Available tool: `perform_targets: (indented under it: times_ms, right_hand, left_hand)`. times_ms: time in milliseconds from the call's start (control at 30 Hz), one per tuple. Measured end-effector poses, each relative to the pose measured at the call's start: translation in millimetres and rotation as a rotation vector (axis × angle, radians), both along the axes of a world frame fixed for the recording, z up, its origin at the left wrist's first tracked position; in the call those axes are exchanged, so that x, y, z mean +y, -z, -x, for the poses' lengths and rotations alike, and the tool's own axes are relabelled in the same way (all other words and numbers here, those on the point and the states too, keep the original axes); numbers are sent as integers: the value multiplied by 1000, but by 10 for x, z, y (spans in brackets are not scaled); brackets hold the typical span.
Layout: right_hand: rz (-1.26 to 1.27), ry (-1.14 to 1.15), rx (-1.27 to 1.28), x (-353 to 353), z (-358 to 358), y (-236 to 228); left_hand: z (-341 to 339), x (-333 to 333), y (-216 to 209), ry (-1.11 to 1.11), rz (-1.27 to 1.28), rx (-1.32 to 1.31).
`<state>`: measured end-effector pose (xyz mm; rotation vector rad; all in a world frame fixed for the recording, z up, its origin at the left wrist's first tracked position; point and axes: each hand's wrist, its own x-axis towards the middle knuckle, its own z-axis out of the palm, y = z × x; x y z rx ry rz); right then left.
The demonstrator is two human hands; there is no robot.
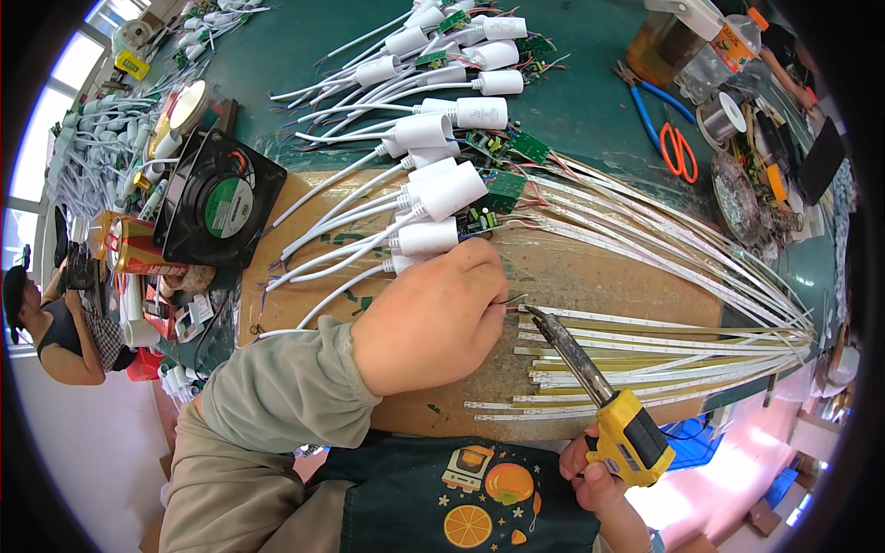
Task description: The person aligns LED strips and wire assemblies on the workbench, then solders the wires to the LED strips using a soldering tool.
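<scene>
My left hand (438,313) is closed in a pinch, with thin wires (513,300) coming out at its fingertips. Those wires meet the end of a narrow white LED strip (590,319). My right hand (595,475) grips a yellow soldering iron (632,438), whose dark tip touches or nearly touches that strip end. More LED strips fan out across the brown board (461,410). Above my left hand lie white plastic sockets (451,191) with white cables and green circuit boards (503,189); several of these boards are wired to strips. What my fingers cover is hidden.
A black fan (219,198) stands at the left beside a heap of white cabled parts (101,166). Blue-handled pliers (653,103), orange-handled scissors (678,153), a solder spool (721,118) and bottles lie at the far right. Another person (60,323) sits at the left edge.
</scene>
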<state>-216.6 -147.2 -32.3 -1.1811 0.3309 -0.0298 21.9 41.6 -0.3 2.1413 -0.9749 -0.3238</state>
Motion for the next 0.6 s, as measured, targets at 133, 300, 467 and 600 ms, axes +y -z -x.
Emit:
perform_targets:
  times_ms: [133, 300, 467, 600]
  right_hand:
    - [-8, 10, -16, -4, 27, 31]
    - [8, -14, 11, -18, 26, 20]
    - [-4, -31, 17, -30, 22, 14]
    - [16, -34, 37, -37, 46, 26]
  left_hand:
    - [-8, -9, -35, 2, -14, 16]
    - [9, -15, -5, 1, -17, -41]
    - [7, -25, 7, 14, -34, -41]
    - [-2, -23, 12, 32, -41, -48]
